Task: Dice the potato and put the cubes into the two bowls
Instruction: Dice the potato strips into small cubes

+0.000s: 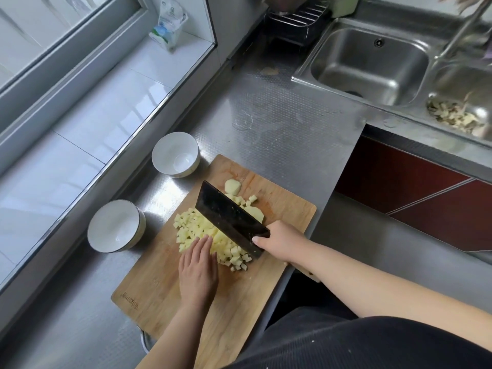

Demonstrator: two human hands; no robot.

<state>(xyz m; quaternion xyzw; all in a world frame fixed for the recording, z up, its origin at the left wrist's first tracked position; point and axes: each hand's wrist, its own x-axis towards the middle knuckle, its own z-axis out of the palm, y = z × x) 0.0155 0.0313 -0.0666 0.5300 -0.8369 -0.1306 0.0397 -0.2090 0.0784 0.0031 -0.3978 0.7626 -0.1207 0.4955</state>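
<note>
A pile of pale yellow potato cubes lies on the wooden cutting board. My right hand grips the handle of a dark cleaver, whose blade stands tilted against the far side of the pile. My left hand lies flat with straight fingers against the near side of the cubes. Two uncut potato pieces sit beyond the blade. Two white bowls stand on the counter left of the board, both holding nothing.
The steel counter runs back to a double sink; potato peelings lie in its right basin. A dish rack stands at the back. A tiled window ledge with a plastic bag borders the left.
</note>
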